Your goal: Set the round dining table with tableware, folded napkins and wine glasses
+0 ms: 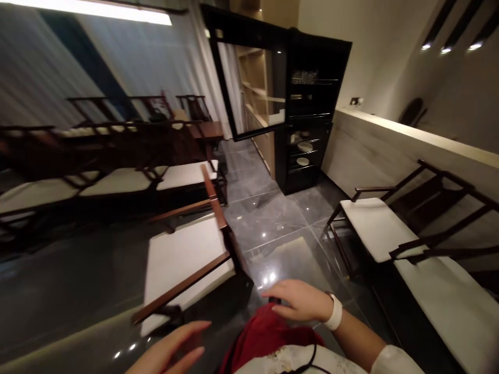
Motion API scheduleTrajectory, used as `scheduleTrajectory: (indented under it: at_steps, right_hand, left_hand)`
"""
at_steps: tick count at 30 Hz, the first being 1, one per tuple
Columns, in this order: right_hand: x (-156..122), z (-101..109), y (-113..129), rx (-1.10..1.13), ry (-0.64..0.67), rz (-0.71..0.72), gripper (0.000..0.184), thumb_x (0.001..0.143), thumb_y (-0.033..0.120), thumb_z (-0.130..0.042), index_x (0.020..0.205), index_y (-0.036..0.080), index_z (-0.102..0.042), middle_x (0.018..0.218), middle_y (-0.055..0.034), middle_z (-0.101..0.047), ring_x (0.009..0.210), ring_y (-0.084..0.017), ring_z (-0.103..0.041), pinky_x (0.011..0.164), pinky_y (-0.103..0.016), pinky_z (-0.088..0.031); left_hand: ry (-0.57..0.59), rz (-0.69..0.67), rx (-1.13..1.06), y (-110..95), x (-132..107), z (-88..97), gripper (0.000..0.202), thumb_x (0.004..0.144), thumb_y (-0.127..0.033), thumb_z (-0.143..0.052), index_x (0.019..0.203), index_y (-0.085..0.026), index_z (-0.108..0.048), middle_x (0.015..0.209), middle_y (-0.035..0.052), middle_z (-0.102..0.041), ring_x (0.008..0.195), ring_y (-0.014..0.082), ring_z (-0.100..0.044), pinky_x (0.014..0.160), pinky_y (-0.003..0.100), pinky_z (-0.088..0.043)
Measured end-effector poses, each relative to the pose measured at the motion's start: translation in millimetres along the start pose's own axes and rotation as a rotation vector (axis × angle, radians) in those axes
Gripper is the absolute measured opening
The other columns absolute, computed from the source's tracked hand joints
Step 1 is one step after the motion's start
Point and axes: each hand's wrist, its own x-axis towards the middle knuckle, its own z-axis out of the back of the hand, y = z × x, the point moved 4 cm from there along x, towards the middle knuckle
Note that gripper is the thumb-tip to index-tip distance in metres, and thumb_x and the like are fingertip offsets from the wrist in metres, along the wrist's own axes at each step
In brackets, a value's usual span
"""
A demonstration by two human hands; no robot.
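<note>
The view is tilted, and my own body shows at the bottom edge in a white patterned top (300,361) over a red cloth (268,337). My right hand (298,301), with a white wristband (334,311), lies across the top of the red cloth, its fingertips by a small dark object (275,300). I cannot tell whether it grips anything. My left hand (169,347) hangs in the air at the lower left with its fingers apart and nothing in them. The nearest thing to it is a dark wooden chair with a white seat (183,265).
Rows of dark wooden chairs with white seats (117,182) stand at the left, and more stand at the right (374,228). Ahead are polished grey floor tiles (268,223) and a black cabinet (312,104) with its glass door (249,88) open. A low pale wall (390,140) runs along the right.
</note>
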Motion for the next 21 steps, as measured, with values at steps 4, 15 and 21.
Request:
scheduleTrajectory:
  at_steps: [4, 15, 21]
  right_hand:
    - [21, 80, -66, -0.031, -0.089, -0.064, 0.043, 0.098, 0.021, -0.058, 0.14, 0.015, -0.061, 0.127, -0.0133, -0.071, 0.116, -0.024, -0.067, 0.105, -0.037, -0.05]
    - [85, 292, -233, 0.062, -0.316, -0.286, 0.043, 0.1, 0.034, -0.056, 0.139, 0.017, -0.062, 0.137, -0.0134, -0.067, 0.125, -0.024, -0.064, 0.11, -0.039, -0.05]
    - [53, 381, -359, 0.618, -0.315, -0.263, 0.049, 0.099, 0.053, -0.058, 0.132, 0.017, -0.064, 0.122, -0.0159, -0.073, 0.108, -0.024, -0.073, 0.097, -0.043, -0.058]
  left_hand:
    - [0.186, -0.197, -0.057, -98, 125, -38.4, 0.058, 0.072, -0.076, -0.058, 0.122, -0.05, -0.07, 0.136, -0.0017, -0.068, 0.13, 0.0309, -0.06, 0.117, 0.042, -0.044]
    - [0.303, -0.418, -0.042, -309, 401, -18.6, 0.046, 0.085, -0.058, -0.055, 0.123, -0.035, -0.068, 0.121, 0.0069, -0.071, 0.113, 0.0276, -0.065, 0.102, 0.039, -0.05]
    - [0.426, -0.434, 0.139, -397, 517, 13.8, 0.045, 0.083, -0.049, -0.062, 0.125, -0.034, -0.068, 0.123, 0.0056, -0.071, 0.113, 0.0266, -0.065, 0.103, 0.037, -0.048]
